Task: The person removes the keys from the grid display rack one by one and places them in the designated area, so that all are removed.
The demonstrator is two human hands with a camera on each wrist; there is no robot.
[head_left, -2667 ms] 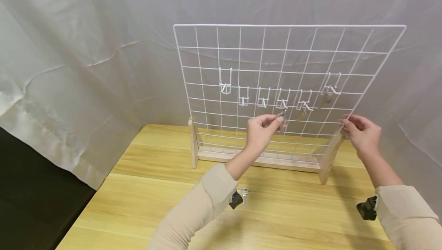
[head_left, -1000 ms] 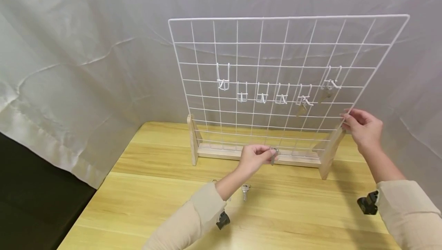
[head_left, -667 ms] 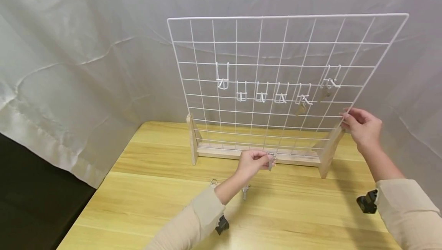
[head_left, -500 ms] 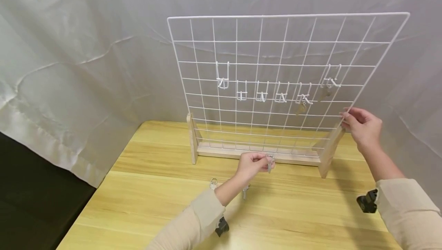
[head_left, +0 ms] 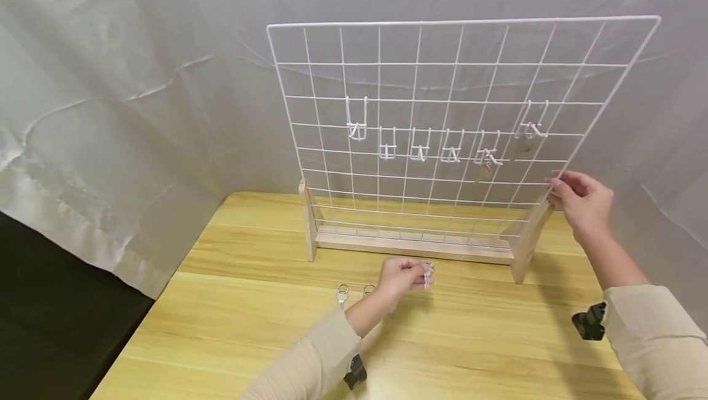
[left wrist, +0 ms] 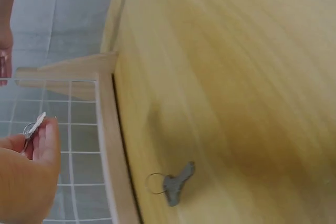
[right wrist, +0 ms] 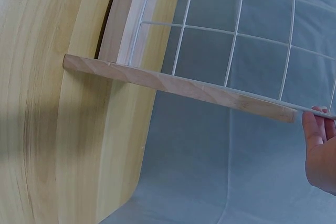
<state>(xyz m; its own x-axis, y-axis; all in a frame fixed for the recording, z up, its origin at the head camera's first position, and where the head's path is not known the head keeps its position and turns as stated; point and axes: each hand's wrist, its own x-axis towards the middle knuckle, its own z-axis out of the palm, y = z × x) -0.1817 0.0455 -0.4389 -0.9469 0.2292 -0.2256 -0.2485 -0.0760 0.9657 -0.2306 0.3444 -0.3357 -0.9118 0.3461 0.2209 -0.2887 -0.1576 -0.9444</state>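
My left hand (head_left: 399, 277) pinches a silver key (head_left: 427, 279) with a ring, low in front of the rack's wooden base. The left wrist view shows that key (left wrist: 37, 123) between thumb and fingers. At the right edge of the white wire grid (head_left: 398, 102), my right hand (head_left: 583, 200) grips the frame wire just above the wooden side support (head_left: 531, 237). On the table below my left hand lie a key (head_left: 342, 294) with its ring and another key ring (head_left: 369, 290), both partly covered by my forearm. A ringed key (left wrist: 176, 184) also shows in the left wrist view.
Several white wire hooks (head_left: 420, 153) hang on the grid. Keys dangle from two at the right, one key (head_left: 485, 171) lower and another key (head_left: 521, 149) higher. The rack stands on a wooden table (head_left: 249, 277), with a grey curtain (head_left: 182, 111) behind.
My left hand has taken the key off a hook in the lower row and carried it down towards the table, slightly left. My right hand has stayed at the grid's edge.
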